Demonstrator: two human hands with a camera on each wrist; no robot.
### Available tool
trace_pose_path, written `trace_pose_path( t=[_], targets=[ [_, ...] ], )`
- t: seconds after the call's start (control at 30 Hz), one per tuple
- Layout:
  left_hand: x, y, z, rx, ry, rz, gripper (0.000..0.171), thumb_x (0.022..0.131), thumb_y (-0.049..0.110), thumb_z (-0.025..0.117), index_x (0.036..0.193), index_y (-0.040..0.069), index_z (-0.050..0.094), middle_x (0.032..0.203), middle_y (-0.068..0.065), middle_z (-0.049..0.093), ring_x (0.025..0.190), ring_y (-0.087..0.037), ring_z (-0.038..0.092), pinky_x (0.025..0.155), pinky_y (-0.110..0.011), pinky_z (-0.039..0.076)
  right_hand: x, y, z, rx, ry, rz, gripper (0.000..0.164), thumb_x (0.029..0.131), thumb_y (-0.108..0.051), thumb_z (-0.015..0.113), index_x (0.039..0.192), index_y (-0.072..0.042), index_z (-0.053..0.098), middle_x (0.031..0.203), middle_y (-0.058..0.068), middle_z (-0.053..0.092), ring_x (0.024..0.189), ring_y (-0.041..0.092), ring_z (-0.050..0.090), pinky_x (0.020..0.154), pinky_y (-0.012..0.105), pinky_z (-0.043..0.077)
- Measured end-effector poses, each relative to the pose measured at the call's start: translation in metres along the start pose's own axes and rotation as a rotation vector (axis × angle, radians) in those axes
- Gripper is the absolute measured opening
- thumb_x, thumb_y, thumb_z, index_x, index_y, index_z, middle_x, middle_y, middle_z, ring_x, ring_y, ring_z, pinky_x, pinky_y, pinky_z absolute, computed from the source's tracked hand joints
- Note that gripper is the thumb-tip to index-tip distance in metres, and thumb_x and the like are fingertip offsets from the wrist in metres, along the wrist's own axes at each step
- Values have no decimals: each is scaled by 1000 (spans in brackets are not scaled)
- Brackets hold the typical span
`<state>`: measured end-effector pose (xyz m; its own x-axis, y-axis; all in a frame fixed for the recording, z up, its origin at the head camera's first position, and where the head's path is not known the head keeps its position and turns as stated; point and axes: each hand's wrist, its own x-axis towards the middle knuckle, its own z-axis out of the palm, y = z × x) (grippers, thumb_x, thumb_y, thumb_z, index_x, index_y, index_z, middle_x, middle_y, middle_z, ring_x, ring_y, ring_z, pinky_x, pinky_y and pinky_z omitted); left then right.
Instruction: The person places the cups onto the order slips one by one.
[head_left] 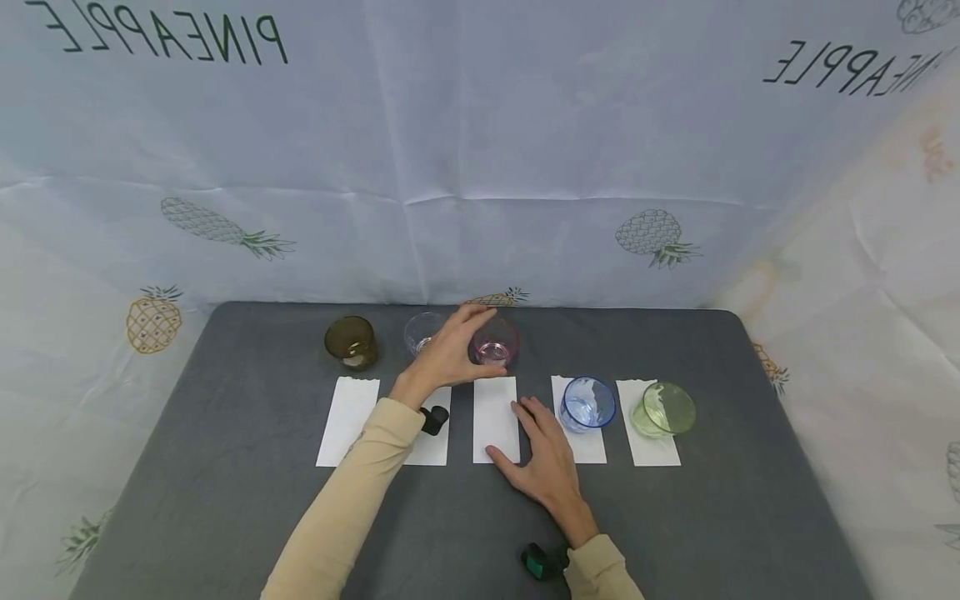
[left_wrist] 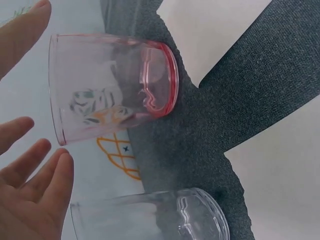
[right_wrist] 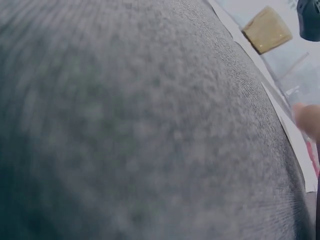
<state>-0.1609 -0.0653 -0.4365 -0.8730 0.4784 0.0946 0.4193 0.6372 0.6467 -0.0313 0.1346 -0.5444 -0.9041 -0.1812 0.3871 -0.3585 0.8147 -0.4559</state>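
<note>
While left fingers (left_wrist: 60, 180) flank a pink glass (left_wrist: 115, 85), right fingers (head_left: 529, 422) near paper (head_left: 495, 412)

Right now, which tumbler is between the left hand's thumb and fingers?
The pink tumbler; the clear tumbler, brown tumbler, blue tumbler and green tumbler stand outside that gap.

One brown glass (head_left: 351, 342), one clear glass (head_left: 422, 327), one pink glass (head_left: 496, 344), one blue glass (head_left: 588, 404) and one green glass (head_left: 667, 408) make five. There are five white paper sheets (head_left: 495, 417), one left hand (head_left: 450, 348), one right hand (head_left: 547, 460) and one counter (head_left: 247, 417).
</note>
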Motion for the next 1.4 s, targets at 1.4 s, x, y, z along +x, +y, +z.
trace_pose_path(
  t=[1.4],
  targets=[
    [1, 12, 6, 76, 32, -80, 85, 86, 41, 83, 152, 0, 46, 148, -17, 51, 133, -34, 55, 108, -48, 51, 0, -4, 1, -87, -49, 44, 84, 73, -61, 83, 135, -8, 67, 144, 14, 60, 135, 36, 57, 113, 52, 47]
  ],
)
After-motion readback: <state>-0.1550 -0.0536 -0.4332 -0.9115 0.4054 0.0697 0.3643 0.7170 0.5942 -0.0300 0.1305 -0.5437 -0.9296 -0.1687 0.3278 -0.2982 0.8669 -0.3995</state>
